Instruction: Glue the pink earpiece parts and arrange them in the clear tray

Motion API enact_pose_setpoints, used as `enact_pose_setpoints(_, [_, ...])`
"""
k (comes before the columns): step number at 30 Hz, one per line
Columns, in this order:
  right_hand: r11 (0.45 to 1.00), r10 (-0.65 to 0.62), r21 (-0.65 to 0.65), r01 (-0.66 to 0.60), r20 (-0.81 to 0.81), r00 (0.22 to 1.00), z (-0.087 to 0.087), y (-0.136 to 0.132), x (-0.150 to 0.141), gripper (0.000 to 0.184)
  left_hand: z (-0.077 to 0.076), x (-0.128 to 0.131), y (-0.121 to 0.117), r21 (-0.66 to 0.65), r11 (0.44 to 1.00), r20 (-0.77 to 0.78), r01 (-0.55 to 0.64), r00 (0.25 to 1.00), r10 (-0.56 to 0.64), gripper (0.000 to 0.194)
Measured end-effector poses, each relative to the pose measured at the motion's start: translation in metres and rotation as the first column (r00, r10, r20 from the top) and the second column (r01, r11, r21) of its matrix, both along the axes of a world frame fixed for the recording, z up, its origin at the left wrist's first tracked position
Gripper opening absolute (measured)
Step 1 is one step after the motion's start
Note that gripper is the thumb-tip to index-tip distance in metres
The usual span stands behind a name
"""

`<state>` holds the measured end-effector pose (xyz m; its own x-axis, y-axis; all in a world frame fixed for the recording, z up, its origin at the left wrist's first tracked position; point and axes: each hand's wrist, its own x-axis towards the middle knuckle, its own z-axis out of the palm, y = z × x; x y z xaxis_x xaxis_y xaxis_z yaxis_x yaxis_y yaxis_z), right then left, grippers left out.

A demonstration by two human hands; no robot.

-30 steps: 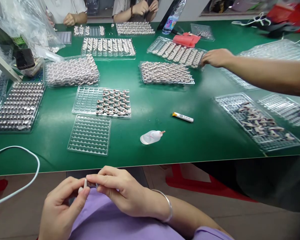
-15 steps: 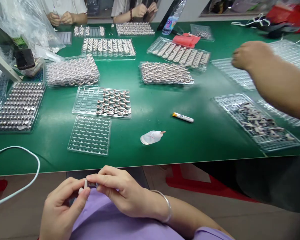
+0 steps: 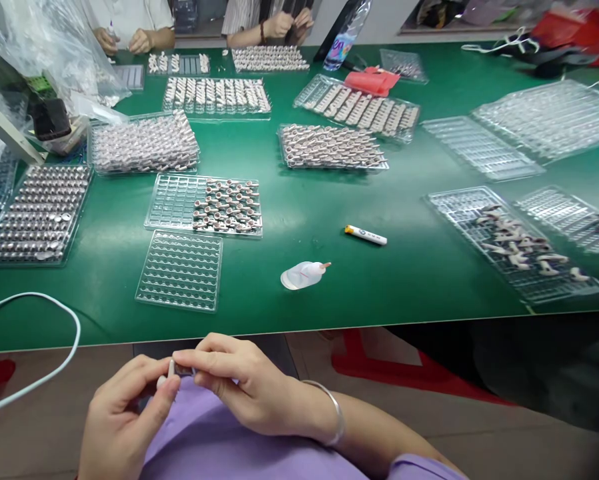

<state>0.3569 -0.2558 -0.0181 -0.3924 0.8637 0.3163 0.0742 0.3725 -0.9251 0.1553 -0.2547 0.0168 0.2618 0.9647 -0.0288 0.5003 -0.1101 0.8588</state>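
In front of my lap, below the table's edge, my left hand (image 3: 129, 410) pinches a small white stemmed piece (image 3: 171, 369), like an earbud shell, between thumb and index finger. My right hand (image 3: 236, 377) meets it from the other side, its index fingertip at the top of the piece. Between the right thumb and index finger is a small dark part (image 3: 185, 369); whether it is joined to the white piece I cannot tell. Nearest on the table are an unfilled clear tray (image 3: 179, 270) and a white squeeze bottle (image 3: 302, 275) with a thin tip, lying on its side.
A part-filled tray (image 3: 172, 200) of stemmed pieces lies farther back. Several filled trays stand beyond. A white marker-like tube (image 3: 366, 235) lies right of the bottle. Loose pieces sit on a right-hand tray (image 3: 459, 207). A white cable (image 3: 74, 333) loops at left. Co-workers' hands (image 3: 279, 23) are across the table.
A co-worker's arm at the right has left the view, uncovering the clear trays there. Across the table, a person's hands have shifted slightly apart. My own hands have hardly moved.
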Motion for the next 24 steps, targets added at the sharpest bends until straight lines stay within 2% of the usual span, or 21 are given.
enact_pose_setpoints(18, [1.0, -0.01, -0.03, 0.009, -0.028, 1.0, -0.0003, 0.001, -0.0012, 0.033, 0.0, -0.0006, 0.0011, 0.014, 1.0, 0.005, 0.003, 1.0, -0.003, 0.017])
enact_pose_setpoints(24, [1.0, 0.001, -0.001, -0.001, 0.012, 1.0, 0.0018, 0.0021, 0.0007, 0.032, -0.0021, 0.0007, -0.001, 0.053, 0.998, -0.016, -0.042, 0.999, 0.043, 0.016])
